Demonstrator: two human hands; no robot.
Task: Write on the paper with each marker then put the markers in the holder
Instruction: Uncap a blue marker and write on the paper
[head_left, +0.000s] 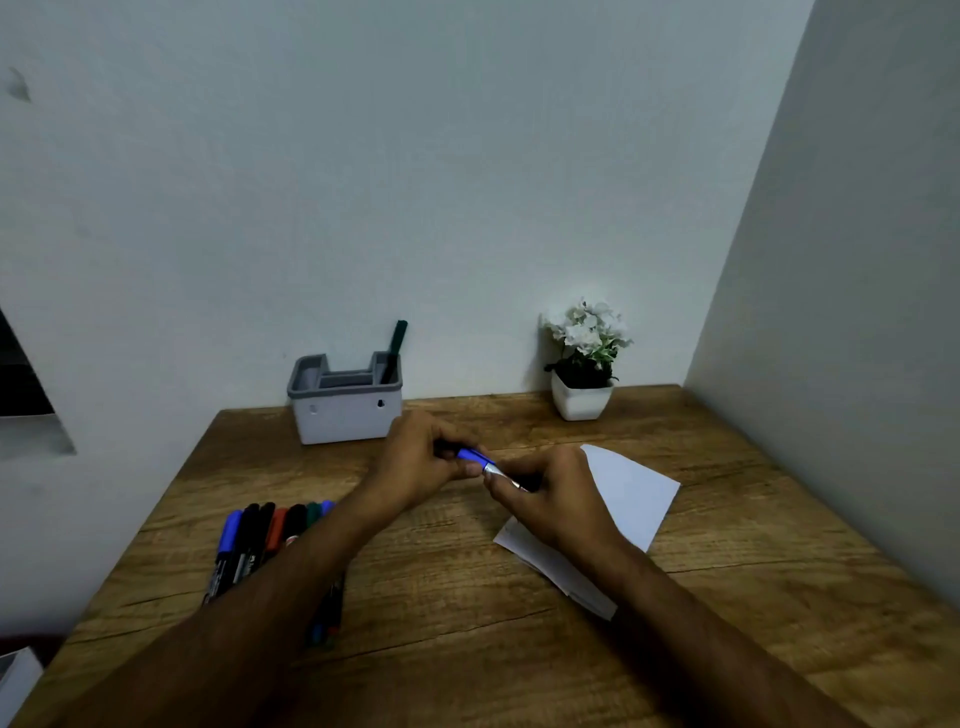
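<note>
At the frame's centre, above the wooden desk (467, 597), the left hand (415, 462) and right hand (545, 499) both grip a blue-capped marker (480, 460), seemingly uncapping it; next comes writing on the white paper sheet (634, 488) at centre right.

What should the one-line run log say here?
left hand: grips blue cap | right hand: grips blue marker barrel | paper: under right hand | holder: one marker | pile: waiting

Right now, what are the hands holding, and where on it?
Both hold one blue marker: left hand on the blue cap end, right hand on the barrel.
</note>
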